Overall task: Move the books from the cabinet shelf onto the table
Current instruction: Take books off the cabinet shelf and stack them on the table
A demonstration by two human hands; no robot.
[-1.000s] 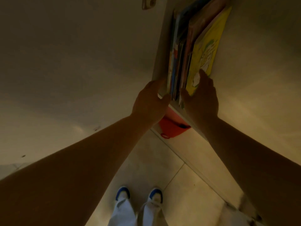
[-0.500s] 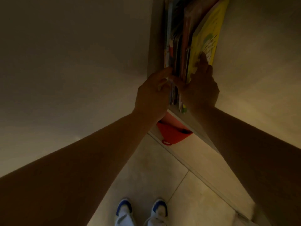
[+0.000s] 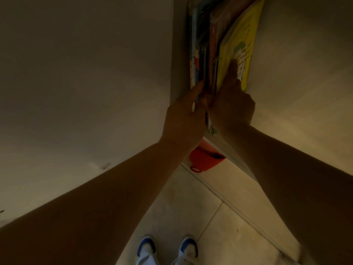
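Note:
A row of thin books (image 3: 207, 44) stands upright on the cabinet shelf (image 3: 286, 104) at the top centre, with a yellow picture book (image 3: 238, 41) on its right side. My left hand (image 3: 183, 119) presses against the left side of the row, fingers reaching along the spines. On the right, my right hand (image 3: 232, 104) lies flat on the yellow book's cover with its thumb at the spines. Together both hands squeeze the stack between them. The scene is dim, and the table is not in view.
A pale cabinet side panel (image 3: 86, 83) fills the left. Below the shelf edge a red basket (image 3: 204, 159) sits in the lower compartment. Beige floor tiles (image 3: 191, 207) lie underneath, where my blue-and-white shoes (image 3: 166, 249) stand.
Both hands have slid further in along the books and closed onto the stack from both sides. The view has shifted slightly towards the shelf.

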